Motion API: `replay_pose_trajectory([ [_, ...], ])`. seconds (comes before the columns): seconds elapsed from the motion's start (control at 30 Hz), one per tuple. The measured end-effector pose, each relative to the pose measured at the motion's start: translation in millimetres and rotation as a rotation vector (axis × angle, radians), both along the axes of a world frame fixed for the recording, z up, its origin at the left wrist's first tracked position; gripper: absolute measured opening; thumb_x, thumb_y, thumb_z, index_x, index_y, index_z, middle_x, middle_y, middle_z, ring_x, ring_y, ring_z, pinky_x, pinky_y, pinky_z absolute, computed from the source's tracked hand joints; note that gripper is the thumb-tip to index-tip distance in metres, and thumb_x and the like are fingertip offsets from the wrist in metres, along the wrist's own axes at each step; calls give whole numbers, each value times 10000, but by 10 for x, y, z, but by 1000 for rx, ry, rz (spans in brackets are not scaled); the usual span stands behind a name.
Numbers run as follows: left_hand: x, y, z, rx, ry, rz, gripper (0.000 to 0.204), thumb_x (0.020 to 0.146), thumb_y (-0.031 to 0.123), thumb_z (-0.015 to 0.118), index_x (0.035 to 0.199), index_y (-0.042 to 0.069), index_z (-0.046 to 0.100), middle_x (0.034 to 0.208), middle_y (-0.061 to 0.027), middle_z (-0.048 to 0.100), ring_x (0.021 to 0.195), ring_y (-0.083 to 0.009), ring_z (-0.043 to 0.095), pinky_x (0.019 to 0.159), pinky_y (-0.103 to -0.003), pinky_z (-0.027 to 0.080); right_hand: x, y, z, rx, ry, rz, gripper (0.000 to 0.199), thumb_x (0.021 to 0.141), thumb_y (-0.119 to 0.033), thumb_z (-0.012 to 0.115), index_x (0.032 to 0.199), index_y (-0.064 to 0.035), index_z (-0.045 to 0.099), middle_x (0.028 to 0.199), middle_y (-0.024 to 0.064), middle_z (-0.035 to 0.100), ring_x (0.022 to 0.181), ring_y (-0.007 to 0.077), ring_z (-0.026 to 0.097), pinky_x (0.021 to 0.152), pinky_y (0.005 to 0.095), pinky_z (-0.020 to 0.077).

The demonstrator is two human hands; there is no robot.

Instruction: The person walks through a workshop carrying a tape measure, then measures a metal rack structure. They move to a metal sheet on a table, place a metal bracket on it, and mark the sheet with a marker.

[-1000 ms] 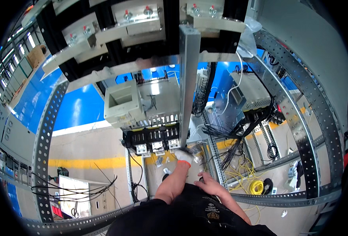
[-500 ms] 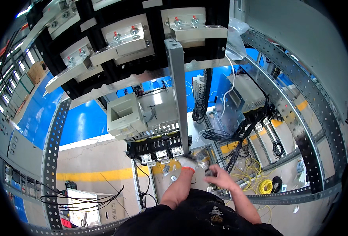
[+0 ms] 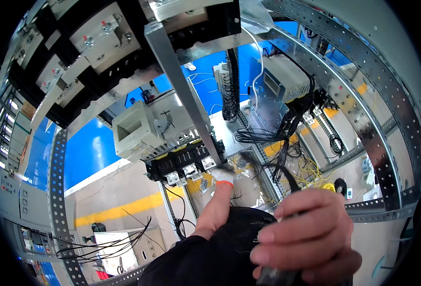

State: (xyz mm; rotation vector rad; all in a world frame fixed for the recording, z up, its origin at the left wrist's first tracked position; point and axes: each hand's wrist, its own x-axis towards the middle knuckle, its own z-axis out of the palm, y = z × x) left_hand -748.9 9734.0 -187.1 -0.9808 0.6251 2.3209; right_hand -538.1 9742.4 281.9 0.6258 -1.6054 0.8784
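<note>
My left hand point(image 3: 222, 175), in a white glove with an orange cuff, reaches to the lower end of a grey metal bar point(image 3: 184, 90). Its fingers are small and partly hidden, so whether they grip the bar cannot be made out. Beside it is a black breaker-like block with silver terminals point(image 3: 190, 170). Large and close at the lower right, my bare right hand point(image 3: 310, 233) has curled fingers. A blurred greyish thing point(image 3: 277, 276) shows under those fingers, mostly hidden, its kind unclear.
Perforated steel rails point(image 3: 334, 71) frame the right side, and another upright point(image 3: 58, 190) stands at left. Overhead hang silver busbars point(image 3: 94, 52) on black supports. Black cables point(image 3: 263, 136) and yellow cable point(image 3: 310, 174) lie at right. A beige housing point(image 3: 136, 131) sits behind the block.
My right hand has come up and much nearer the camera, away from beside the left. My left hand stays by the bar's lower end. The view has shifted and tilted.
</note>
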Motion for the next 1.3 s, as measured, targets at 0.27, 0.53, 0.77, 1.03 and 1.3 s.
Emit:
replay_pose_trajectory([
  [0.27,16,-94,-140,87,0,-81,384,881,581,418,835,236,579,677,43,504,534,-142,445,467,-286,334,-97,-617,109,-474,335,-226,297,805,-131,677,703,-106,399,646,28,631,575,200,605,488,340,528],
  [0.53,5,-73,-57,10,-34,-32,324,883,491,394,753,216,506,588,31,388,496,-146,368,468,-289,288,615,-302,217,-123,-542,-296,212,784,-195,813,783,-204,601,854,-105,658,751,134,642,677,402,486],
  [0.77,65,76,40,21,-23,-154,271,890,431,400,806,212,536,606,28,420,498,-145,401,464,-292,329,50,-267,50,-59,167,-224,223,803,-133,712,797,-116,489,757,7,645,656,196,619,549,362,521],
  [1.03,-138,30,-280,41,-12,-30,278,894,439,410,827,216,563,663,45,462,540,-141,434,480,-280,341,-272,90,38,98,362,-44,267,826,-158,711,905,-118,460,775,83,659,660,261,622,547,389,513],
  [1.3,38,3,57,-36,-14,-62,291,879,494,464,822,234,580,648,47,462,506,-123,392,458,-272,295,-129,-180,61,-160,321,22,265,873,-156,660,859,-112,399,697,90,658,631,258,625,535,376,518],
])
